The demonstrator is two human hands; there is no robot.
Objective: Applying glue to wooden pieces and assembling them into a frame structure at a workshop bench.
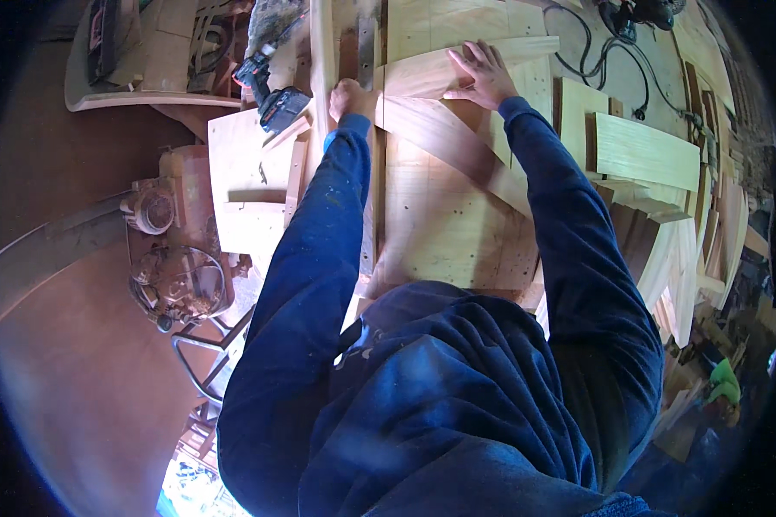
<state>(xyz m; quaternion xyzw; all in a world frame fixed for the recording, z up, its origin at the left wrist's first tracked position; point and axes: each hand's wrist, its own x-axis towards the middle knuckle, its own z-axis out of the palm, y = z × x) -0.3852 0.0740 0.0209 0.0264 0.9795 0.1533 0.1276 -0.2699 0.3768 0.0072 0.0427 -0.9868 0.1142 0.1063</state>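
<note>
My right hand (485, 77) lies with fingers spread on the pale curved board (418, 75) across the workbench. My left hand (350, 100) is closed in a fist next to the board's left end, between a long upright wooden strip (321, 65) and the board; what it grips, if anything, is hidden. Below both hands a second board (457, 138) slants down to the right, passing near my right forearm. A dark strip with holes (366, 53) runs just beyond my left hand. The bench top (448, 233) under the boards is pale wood with small dark holes.
A cordless drill (272, 90) lies left of my left hand. Black cables (591, 47) curl at the far right. Several cut boards (647, 151) are stacked beyond my right arm. A dusty machine with a motor (153, 209) stands on the floor to the left.
</note>
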